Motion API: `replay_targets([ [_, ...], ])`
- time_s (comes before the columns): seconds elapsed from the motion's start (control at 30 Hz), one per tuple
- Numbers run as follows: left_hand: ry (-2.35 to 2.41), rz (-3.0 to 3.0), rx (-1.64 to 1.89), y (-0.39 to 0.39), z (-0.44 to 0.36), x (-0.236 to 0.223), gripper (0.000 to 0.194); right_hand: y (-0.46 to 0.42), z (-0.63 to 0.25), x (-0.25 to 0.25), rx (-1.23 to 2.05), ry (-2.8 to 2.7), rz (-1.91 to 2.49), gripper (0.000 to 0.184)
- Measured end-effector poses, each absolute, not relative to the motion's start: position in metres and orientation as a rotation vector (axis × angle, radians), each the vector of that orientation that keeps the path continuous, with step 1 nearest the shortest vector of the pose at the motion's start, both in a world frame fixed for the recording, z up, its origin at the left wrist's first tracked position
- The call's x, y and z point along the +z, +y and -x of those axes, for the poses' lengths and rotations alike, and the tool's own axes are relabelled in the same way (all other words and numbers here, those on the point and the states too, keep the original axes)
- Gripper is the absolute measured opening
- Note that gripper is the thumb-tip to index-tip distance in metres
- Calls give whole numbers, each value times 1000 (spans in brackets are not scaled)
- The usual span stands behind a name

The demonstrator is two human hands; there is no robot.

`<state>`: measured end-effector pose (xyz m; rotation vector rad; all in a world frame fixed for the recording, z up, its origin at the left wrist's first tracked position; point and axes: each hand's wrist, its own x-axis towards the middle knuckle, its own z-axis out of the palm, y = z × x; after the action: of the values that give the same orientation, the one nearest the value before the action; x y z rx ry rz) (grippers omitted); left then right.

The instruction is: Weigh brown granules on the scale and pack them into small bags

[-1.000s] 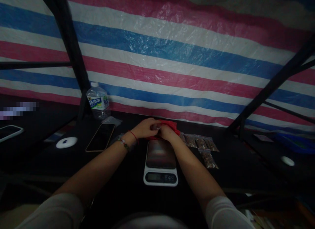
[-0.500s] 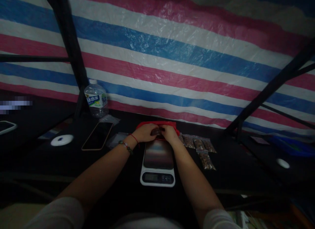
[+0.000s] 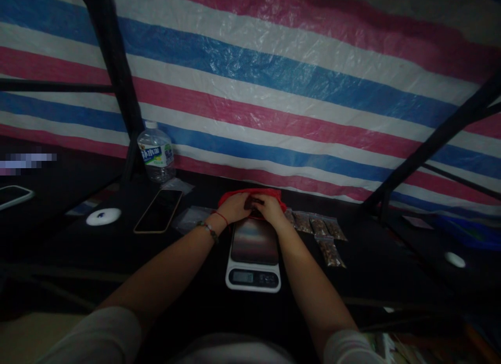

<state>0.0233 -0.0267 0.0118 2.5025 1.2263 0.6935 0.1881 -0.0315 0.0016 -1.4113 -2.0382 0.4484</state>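
Observation:
Both hands meet over a red plastic bag (image 3: 254, 192) at the far end of a white kitchen scale (image 3: 254, 288). My left hand (image 3: 237, 207), with a red string and a bead bracelet on its wrist, has its fingers curled in at the bag's opening. My right hand (image 3: 270, 208) is closed opposite it, fingertips nearly touching the left. Something dark brown shows between the fingers, too dim to name. The scale's metal plate (image 3: 255, 243) lies bare below the hands. Small zip bags of brown bits (image 3: 319, 225) lie right of the right wrist, one (image 3: 331, 251) nearer me.
Left of the scale are clear empty bags (image 3: 191, 219), a phone (image 3: 158, 211), a white oval object (image 3: 104, 216) and a large plastic bottle (image 3: 156, 154). Black frame bars (image 3: 121, 87) rise before a striped plastic sheet (image 3: 274, 108). A blue item (image 3: 465, 232) lies far right.
My fingers have shifted slightly, drawing closer together over the red bag. The scale's display now shows faint digits. The whole view has moved a little.

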Motion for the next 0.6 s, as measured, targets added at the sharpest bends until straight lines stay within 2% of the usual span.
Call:
replay_targets([
  [0.23,1222,-2517,697,-27,-24,10,21,-31,-193,1,552,-2063,1300,31],
  [0.43,1138,-2509,710,-22,-24,3,20,-34,-191,4,475,-1998,1319,35],
  [0.6,1182,-2488,764,-21,-26,-3,24,-32,-188,2,343,-1998,1336,17],
])
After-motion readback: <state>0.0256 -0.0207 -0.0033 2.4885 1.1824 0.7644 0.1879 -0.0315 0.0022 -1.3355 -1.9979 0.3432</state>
